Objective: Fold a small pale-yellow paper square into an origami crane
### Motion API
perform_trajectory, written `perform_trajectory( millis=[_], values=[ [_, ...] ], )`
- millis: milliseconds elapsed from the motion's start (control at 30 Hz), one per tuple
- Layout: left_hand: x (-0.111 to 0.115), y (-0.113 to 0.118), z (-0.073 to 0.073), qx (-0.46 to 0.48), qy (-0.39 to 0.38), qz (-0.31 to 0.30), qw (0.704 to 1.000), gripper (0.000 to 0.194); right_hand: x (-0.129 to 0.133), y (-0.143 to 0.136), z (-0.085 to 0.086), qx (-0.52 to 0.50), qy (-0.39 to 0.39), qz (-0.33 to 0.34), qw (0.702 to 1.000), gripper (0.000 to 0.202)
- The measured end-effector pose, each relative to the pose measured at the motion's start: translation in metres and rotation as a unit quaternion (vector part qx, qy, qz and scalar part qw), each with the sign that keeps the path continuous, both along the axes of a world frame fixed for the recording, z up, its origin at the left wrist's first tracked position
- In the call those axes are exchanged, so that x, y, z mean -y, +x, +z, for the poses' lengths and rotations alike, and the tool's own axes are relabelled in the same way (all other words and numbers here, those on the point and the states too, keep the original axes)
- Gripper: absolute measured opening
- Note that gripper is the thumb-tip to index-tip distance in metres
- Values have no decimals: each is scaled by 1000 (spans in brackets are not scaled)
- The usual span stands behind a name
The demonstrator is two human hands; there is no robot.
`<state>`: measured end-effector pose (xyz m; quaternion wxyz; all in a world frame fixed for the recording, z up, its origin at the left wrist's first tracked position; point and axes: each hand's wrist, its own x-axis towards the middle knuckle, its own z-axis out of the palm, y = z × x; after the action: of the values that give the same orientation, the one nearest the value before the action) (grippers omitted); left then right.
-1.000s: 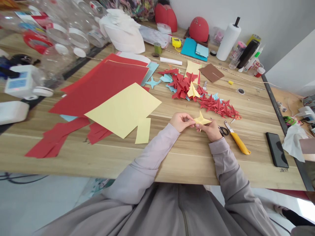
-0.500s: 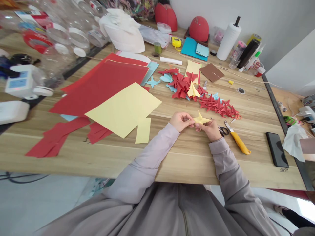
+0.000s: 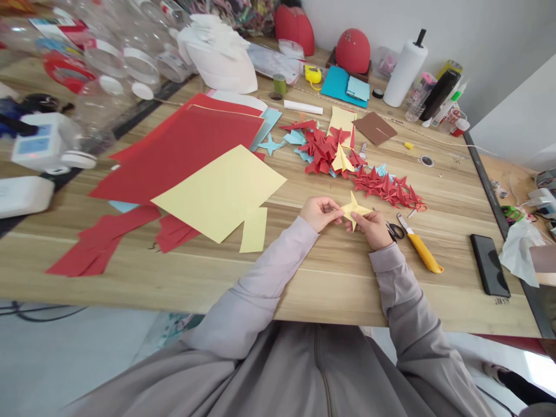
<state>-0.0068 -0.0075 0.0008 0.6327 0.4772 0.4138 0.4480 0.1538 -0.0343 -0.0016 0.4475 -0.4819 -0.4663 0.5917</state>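
Above the table's front part, a pale yellow paper star [image 3: 354, 207] with four points is held between both hands. My left hand [image 3: 321, 214] pinches its left point between thumb and fingers. The thumb of my right hand [image 3: 372, 227] presses on its lower right part, the other fingers curled beneath and partly hidden. Just beyond lies a heap of red paper stars [image 3: 386, 186], with some blue ones and a yellow folded piece [image 3: 342, 160] among them. Black-handled scissors [image 3: 395, 231] and a yellow utility knife [image 3: 425, 253] rest beside my right hand.
Left of my hands lie a yellow paper sheet [image 3: 221, 191], red sheets [image 3: 186, 139] and red strips [image 3: 99, 243]. A phone [image 3: 489, 264] is at the right. Clear plastic jars [image 3: 141, 66] crowd the back left; a white bottle [image 3: 405, 72] stands at the back right.
The yellow star has been turned and flattened in my fingers, so its lower point now shows. My right thumb has shifted slightly right and up on it.
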Motion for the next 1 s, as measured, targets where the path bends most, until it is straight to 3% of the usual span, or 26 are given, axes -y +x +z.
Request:
perform_trajectory(
  millis=[233,1000],
  values=[
    [0,0,3,-1,-1,-4,1000,25,0,0,5,74,28,19,997,24],
    [-1,2,-1,41,-58,-34,997,36,-1,-1,2,20,21,13,999,16]
  ],
)
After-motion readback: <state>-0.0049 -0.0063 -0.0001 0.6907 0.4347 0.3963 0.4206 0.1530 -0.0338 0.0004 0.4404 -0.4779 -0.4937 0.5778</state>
